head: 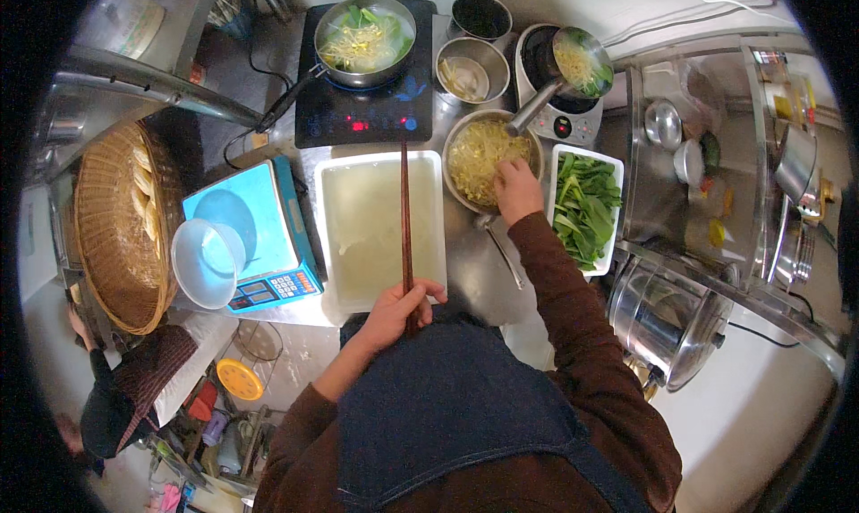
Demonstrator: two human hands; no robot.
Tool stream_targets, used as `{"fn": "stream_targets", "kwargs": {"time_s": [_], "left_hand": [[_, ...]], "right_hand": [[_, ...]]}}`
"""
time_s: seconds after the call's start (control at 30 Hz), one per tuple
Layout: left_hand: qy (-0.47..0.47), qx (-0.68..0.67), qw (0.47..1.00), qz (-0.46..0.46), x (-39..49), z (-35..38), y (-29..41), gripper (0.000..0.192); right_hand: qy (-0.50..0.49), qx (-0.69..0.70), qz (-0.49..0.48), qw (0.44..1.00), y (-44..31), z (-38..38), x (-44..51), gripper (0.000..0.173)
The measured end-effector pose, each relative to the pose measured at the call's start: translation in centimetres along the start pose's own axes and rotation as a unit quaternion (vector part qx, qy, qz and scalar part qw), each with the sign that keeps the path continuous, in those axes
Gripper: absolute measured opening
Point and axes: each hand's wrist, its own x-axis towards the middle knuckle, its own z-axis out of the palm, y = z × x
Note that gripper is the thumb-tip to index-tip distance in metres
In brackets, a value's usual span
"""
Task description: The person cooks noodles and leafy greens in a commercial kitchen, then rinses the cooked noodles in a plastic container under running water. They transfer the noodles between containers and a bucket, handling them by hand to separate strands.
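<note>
My left hand (407, 306) grips a pair of long dark wooden chopsticks (405, 224), which point away from me over a white tray (322, 238) of cloudy liquid. At the steel bowl (448, 184) of soybean sprouts (480, 154), my right hand (520, 189) reaches in with its fingertips among the sprouts. Whether it pinches any is hidden. Over that bowl juts the metal handle (535, 110) of a small pan (607, 55) holding sprouts and greens. To the right stands a white tray (618, 211) of leafy greens (585, 207). A metal spoon (504, 251) lies near the bowl.
A frying pan (366, 78) of sprouts and greens sits on a lit induction cooker (366, 113). The small pan is on a white hotplate (587, 125). At left are a blue scale (251, 221), a plastic bowl (208, 261) and a wicker basket (107, 224). Another person (137, 379) is at lower left.
</note>
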Motion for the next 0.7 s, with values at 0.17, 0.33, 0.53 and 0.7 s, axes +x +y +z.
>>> {"fn": "stream_targets", "kwargs": {"time_s": [0.17, 0.33, 0.53, 0.7], "left_hand": [[0.019, -0.009, 1.000, 0.020, -0.7, -0.4, -1.5, 0.039], [0.015, -0.016, 1.000, 0.007, -0.3, 0.4, -1.3, 0.039], [0.020, -0.002, 1.000, 0.018, -0.2, 0.5, -0.6, 0.039], [0.026, -0.031, 0.999, 0.014, -0.3, -0.1, -0.9, 0.039]], "right_hand": [[0.065, 0.134, -0.013, 0.989, -0.5, -4.9, 0.1, 0.018], [-0.006, 0.082, -0.003, 0.997, 1.8, -4.3, 0.6, 0.023], [-0.070, -0.049, 0.051, 0.995, 0.3, -1.5, -0.2, 0.034], [0.002, 0.044, -0.037, 0.998, 2.3, -1.9, 0.3, 0.020]]}}
